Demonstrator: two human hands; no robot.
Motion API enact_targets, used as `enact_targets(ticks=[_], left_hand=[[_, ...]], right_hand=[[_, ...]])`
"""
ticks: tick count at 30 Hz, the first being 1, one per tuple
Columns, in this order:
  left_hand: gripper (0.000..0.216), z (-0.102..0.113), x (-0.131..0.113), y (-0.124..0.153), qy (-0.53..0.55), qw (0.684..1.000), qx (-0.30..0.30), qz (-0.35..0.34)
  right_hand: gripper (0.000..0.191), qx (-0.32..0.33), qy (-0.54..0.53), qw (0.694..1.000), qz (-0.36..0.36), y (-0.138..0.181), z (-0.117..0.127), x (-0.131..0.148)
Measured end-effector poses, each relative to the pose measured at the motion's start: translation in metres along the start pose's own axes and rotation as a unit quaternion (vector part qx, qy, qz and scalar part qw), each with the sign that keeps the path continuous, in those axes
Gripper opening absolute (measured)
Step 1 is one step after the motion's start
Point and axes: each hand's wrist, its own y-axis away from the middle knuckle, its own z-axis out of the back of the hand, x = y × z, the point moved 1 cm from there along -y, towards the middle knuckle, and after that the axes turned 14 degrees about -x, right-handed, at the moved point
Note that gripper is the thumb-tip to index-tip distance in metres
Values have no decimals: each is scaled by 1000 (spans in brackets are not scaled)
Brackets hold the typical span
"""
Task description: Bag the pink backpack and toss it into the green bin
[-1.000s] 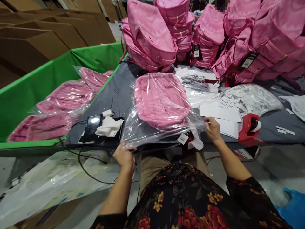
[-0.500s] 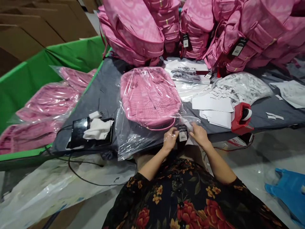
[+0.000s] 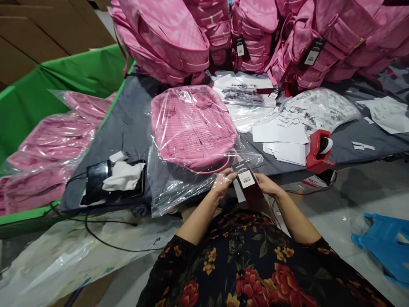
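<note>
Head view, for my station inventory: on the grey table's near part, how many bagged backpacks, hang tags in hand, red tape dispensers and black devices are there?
Bagged pink backpack: 1
Hang tag: 1
Red tape dispenser: 1
Black device: 1
Total: 4

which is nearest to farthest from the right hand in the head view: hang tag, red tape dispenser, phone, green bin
1. Hang tag: between both hands, touching the right hand.
2. Red tape dispenser: to the right, at the table edge.
3. Phone: far to the left, under a white cloth.
4. Green bin: farthest, beyond the table's left side.
</note>
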Motion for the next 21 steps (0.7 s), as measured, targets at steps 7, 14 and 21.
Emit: enact_targets(ticks=[7,14,21], left_hand=[[46,9,25,-3,-146,982,-88,-86],[25,11,11,2,-463,827,3,-318],[29,-39,-29,-27,-499,608,304,-537]], right_hand=[[72,-63,14,997,-37,8,6,-22],[41,-251,204,944,65,18,-12,-45],[25,-263,418,862,112,52,-19,-64]])
